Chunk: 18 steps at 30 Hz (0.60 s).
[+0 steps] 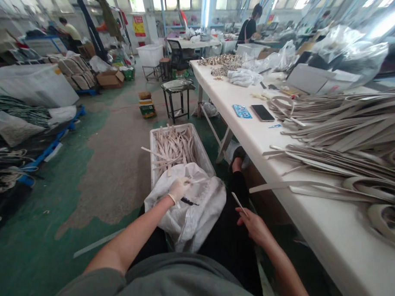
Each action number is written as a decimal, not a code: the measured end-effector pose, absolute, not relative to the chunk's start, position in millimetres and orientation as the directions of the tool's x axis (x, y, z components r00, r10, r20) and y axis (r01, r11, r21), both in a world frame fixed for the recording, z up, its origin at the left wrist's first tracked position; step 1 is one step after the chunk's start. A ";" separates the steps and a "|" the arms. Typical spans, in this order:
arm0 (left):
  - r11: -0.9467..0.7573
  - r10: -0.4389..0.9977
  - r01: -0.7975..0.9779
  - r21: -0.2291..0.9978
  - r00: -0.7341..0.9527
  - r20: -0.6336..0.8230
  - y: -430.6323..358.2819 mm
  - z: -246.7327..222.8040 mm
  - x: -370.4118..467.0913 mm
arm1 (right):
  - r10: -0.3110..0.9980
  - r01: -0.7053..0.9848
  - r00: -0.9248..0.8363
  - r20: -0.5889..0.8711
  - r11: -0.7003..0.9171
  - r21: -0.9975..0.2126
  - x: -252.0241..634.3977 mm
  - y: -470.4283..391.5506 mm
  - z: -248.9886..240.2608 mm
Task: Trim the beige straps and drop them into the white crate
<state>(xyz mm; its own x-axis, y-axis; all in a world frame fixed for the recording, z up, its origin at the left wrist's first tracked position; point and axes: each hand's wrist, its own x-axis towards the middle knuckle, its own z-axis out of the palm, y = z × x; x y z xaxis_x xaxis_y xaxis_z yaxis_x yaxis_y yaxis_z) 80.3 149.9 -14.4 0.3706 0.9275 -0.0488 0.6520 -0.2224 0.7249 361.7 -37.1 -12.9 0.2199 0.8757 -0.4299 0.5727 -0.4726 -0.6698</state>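
Observation:
My left hand (179,190), in a thin pale glove, is over a white woven sack (200,221) spread across my lap. Its fingers are closed at the sack's upper part, and what they pinch is too small to tell. A small black strip (189,201) lies on the sack just below that hand. My right hand (254,227), to the right of my knee, is closed around a thin, pale stick-like tool (238,200) that points up and left. In front of the sack stands a white plastic crate (204,154) with many short beige straps (174,142).
To my right a long white table (249,150) bears bundles of long beige straps (339,125), a phone (263,113) and a blue packet (242,111). A stool (177,86) stands ahead. Blue pallets (54,138) with goods line the left. Other people work farther back.

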 end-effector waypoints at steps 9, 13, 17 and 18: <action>0.049 0.965 0.039 0.998 0.255 -0.057 108.9 94.1 43.3 | 0.926 0.059 0.046 -0.376 -0.378 -0.924 306.8 -27.6 64.6; 0.084 0.965 -0.038 0.996 0.250 -0.072 87.1 116.7 38.8 | 0.961 0.005 -0.072 -0.266 -0.266 -0.964 265.9 4.0 97.7; 0.133 0.961 -0.177 0.975 0.264 -0.083 80.4 129.0 38.9 | 0.968 -0.083 -0.184 -0.170 -0.187 -0.979 227.7 31.7 100.6; 0.108 0.965 -0.187 0.976 0.255 -0.058 81.8 133.2 39.6 | 0.954 -0.100 -0.254 -0.161 -0.192 -0.976 220.0 36.3 98.4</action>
